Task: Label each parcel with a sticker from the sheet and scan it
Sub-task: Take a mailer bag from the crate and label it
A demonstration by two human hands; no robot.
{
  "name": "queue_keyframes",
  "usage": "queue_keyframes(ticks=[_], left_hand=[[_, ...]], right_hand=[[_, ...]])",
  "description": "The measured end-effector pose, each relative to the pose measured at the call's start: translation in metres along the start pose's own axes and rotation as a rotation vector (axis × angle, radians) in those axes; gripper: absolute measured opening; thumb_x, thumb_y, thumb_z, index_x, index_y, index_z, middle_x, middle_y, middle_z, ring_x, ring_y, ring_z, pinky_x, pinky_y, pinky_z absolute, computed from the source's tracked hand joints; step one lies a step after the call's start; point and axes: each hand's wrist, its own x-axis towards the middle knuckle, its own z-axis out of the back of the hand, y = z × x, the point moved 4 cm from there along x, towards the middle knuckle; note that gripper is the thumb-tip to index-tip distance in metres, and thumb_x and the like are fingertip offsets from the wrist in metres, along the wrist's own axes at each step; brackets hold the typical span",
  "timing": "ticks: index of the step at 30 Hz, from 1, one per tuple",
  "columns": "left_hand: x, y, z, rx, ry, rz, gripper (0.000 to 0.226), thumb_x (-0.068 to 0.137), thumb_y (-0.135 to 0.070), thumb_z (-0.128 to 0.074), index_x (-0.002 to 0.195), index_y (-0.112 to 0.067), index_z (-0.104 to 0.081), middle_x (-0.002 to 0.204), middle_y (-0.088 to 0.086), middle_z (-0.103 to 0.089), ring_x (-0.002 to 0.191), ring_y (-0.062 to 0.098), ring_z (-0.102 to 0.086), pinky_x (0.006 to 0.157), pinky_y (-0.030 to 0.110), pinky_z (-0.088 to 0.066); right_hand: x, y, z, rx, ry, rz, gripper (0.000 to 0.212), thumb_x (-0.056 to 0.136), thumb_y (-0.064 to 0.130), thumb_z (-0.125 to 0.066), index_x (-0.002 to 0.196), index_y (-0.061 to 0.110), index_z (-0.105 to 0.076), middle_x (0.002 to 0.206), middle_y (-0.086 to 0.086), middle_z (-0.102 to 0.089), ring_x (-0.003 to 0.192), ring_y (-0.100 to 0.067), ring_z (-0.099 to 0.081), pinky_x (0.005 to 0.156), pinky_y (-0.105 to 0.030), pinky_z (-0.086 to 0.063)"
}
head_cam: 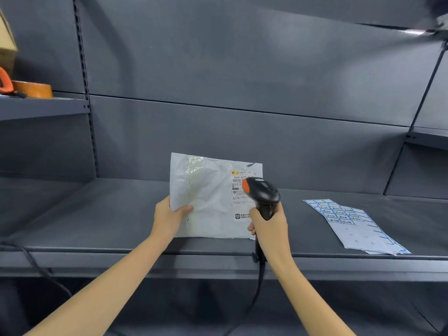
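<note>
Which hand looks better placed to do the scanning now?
The right hand: it grips the scanner, whose head sits just in front of the parcel and its printed label. The left hand holds the parcel upright.

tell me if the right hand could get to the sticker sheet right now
Probably not as it stands: the right hand grips the scanner. The sticker sheet lies on the shelf to its right, nothing between them.

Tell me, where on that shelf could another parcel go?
Bare shelf left of the parcel, and a narrower strip between it and the sticker sheets. The middle is crowded: both hands, parcel, scanner.
</note>
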Motion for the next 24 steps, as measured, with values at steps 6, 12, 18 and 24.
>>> queue_keyframes(ticks=[6, 12, 18, 24], left_hand=[[0.001, 0.000, 0.001, 0.012, -0.019, 0.001, 0.031, 0.082, -0.001, -0.069, 0.083, -0.031, -0.062, 0.085, -0.017, -0.066, 0.078, 0.000, -0.061, 0.062, 0.015, -0.045], [0.001, 0.000, 0.002, 0.037, -0.015, 0.003, 0.029, 0.082, -0.002, -0.069, 0.086, -0.030, -0.063, 0.088, -0.014, -0.066, 0.081, 0.002, -0.061, 0.063, 0.015, -0.044], [0.004, -0.002, 0.004, 0.096, 0.014, 0.018, 0.026, 0.083, -0.001, -0.067, 0.099, -0.020, -0.061, 0.099, -0.004, -0.065, 0.091, 0.017, -0.061, 0.073, 0.025, -0.045], [0.012, 0.003, 0.005, 0.301, 0.150, 0.091, 0.047, 0.085, -0.008, -0.068, 0.127, -0.013, -0.047, 0.121, -0.002, -0.055, 0.108, 0.020, -0.053, 0.085, 0.031, -0.042]], right_hand=[[0.001, -0.005, 0.001, -0.003, -0.001, 0.006, 0.015, 0.080, 0.019, -0.055, 0.092, 0.028, -0.052, 0.069, -0.003, -0.059, 0.050, -0.004, -0.052, 0.046, -0.011, -0.043], [0.004, -0.009, 0.001, -0.002, 0.010, 0.029, 0.016, 0.083, 0.019, -0.057, 0.096, 0.028, -0.054, 0.064, 0.000, -0.060, 0.050, -0.003, -0.053, 0.051, -0.015, -0.043], [0.028, -0.012, 0.018, 0.045, -0.041, -0.016, 0.016, 0.085, 0.019, -0.059, 0.100, 0.019, -0.052, 0.071, -0.006, -0.064, 0.049, -0.005, -0.056, 0.050, -0.017, -0.046], [0.086, -0.018, 0.050, -0.008, 0.054, -0.243, 0.032, 0.071, 0.013, -0.060, 0.099, 0.005, -0.046, 0.076, -0.009, -0.053, 0.065, -0.021, -0.054, 0.063, -0.029, -0.044]])
